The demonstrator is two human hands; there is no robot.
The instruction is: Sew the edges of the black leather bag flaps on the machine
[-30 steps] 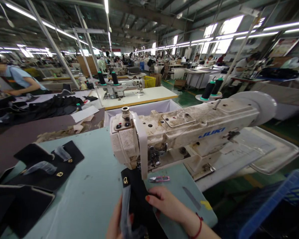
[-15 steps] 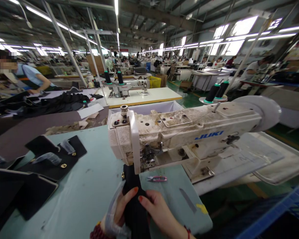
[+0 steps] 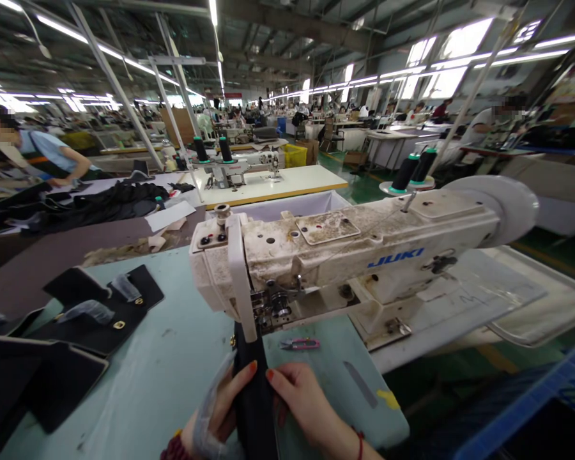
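A worn white Juki sewing machine stands on a pale green table. A long black leather strip runs from my hands up under the machine's needle head. My left hand grips the strip's left edge together with a piece of clear plastic wrap. My right hand presses on the strip's right side, fingers curled over it. Both hands sit just below the needle area.
Pink thread snips lie on the table right of the strip. Stacked black leather pieces with gold clasps lie at left. A blue crate is at lower right. Other people work at tables behind, one at far left.
The strip has gone further under the needle head, so its gold clasp end is now hidden. Both hands closed together on the strip. The view shifted slightly.
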